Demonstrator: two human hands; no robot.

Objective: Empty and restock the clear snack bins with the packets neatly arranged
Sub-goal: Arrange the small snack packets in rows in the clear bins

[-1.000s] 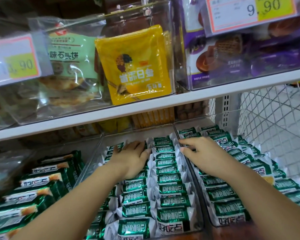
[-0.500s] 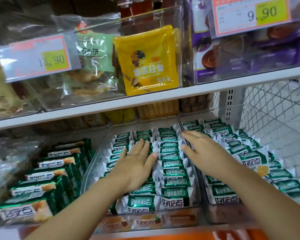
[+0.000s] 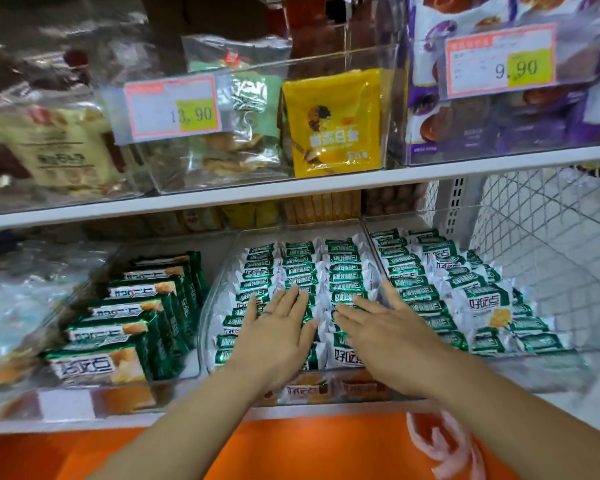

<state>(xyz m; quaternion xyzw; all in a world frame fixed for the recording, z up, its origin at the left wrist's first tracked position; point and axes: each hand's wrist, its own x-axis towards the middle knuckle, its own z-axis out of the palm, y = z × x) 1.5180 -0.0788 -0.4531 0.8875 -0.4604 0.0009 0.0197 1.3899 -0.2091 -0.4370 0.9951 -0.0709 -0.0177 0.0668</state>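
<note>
Left bin (image 3: 194,358), first of three on the lower shelf (image 3: 575,410): one row of big green packs (image 3: 94,367), about seven, upright. Middle bin (image 3: 298,233): small packets (image 3: 298,258) in three columns. Left hand (image 3: 278,334) flat, fingers straight, palm down on left and centre columns. Right hand (image 3: 385,330) flat too, on the right column, thumb by the wall. Right bin (image 3: 413,221): roughly three looser columns.

13.90 on centre tag (image 3: 172,107), 9.90 on right tag (image 3: 499,60), 好吃点 on green packet (image 3: 489,301)
</note>
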